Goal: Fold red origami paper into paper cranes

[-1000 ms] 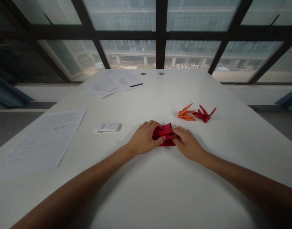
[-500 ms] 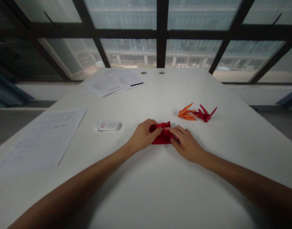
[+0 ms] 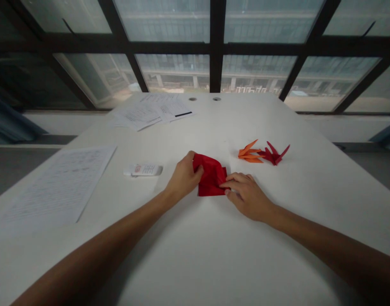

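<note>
A folded sheet of red paper (image 3: pixel 210 178) lies on the white table (image 3: pixel 214 255) between my hands. My left hand (image 3: pixel 182 180) pinches its upper left flap and lifts it off the table. My right hand (image 3: pixel 246 193) presses fingertips on the paper's right edge, holding it down. An orange folded paper figure (image 3: pixel 250 152) and a dark red folded paper figure (image 3: pixel 274 154) lie side by side, touching, a little beyond my right hand.
A small white pack with red print (image 3: pixel 143 170) lies left of my left hand. A printed sheet (image 3: pixel 57 187) covers the table's left side. More printed papers (image 3: pixel 150 112) sit at the far left, before large dark-framed windows (image 3: pixel 216 46).
My left hand has raised a flap of the red paper up and back, so the sheet now looks larger. My right hand shifted slightly toward me, staying on the paper's right edge.
</note>
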A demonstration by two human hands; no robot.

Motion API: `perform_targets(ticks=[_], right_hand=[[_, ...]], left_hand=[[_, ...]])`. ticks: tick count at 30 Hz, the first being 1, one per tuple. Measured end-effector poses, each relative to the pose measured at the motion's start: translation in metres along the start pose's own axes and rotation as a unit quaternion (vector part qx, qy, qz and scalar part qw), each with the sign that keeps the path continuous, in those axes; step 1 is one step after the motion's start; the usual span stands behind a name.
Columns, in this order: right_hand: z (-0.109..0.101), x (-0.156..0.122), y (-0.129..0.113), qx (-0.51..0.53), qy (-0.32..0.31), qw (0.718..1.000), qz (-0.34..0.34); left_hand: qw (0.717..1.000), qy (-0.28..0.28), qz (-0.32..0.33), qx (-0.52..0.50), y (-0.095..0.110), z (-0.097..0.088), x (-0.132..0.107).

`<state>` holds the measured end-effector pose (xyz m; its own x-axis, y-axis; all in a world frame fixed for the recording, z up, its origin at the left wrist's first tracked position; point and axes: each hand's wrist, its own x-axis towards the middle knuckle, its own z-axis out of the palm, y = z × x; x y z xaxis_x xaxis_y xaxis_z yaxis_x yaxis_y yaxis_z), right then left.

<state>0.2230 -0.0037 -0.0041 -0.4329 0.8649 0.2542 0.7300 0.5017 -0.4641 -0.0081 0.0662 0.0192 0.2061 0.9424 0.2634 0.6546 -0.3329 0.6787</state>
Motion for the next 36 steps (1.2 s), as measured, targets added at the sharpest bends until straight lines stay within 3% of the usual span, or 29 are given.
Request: perform_targets(ticks=[4, 7, 10, 14, 19, 27, 31, 36], right_hand=[[0.003, 0.000, 0.000, -0.012, 0.055, 0.998, 0.023], [0.005, -0.001, -0.002, -0.038, 0.076, 0.996, -0.008], [0.006, -0.002, -0.005, -0.061, 0.062, 0.995, -0.054], [0.007, -0.003, -0.006, -0.081, 0.051, 0.993, -0.074], [0.006, -0.004, -0.007, -0.106, 0.047, 0.989, -0.089], [0.003, -0.003, -0.011, -0.136, 0.026, 0.984, -0.108], [0.003, -0.003, -0.012, -0.150, 0.019, 0.982, -0.115], [0.004, -0.004, -0.013, -0.180, 0.015, 0.977, -0.115]], left_hand=[[0.999, -0.020, -0.010, -0.035, 0.002, 0.001, -0.002], [0.999, -0.030, 0.022, -0.023, 0.006, 0.000, -0.002], [0.998, -0.038, 0.036, 0.040, 0.009, -0.004, 0.000], [0.994, -0.085, -0.007, 0.062, 0.009, -0.010, 0.004], [0.993, -0.112, -0.008, 0.037, 0.002, -0.016, 0.012], [0.978, -0.204, -0.034, -0.038, -0.012, -0.035, 0.026], [0.971, -0.221, -0.056, -0.074, -0.015, -0.043, 0.029], [0.968, -0.193, -0.101, -0.121, -0.013, -0.042, 0.029]])
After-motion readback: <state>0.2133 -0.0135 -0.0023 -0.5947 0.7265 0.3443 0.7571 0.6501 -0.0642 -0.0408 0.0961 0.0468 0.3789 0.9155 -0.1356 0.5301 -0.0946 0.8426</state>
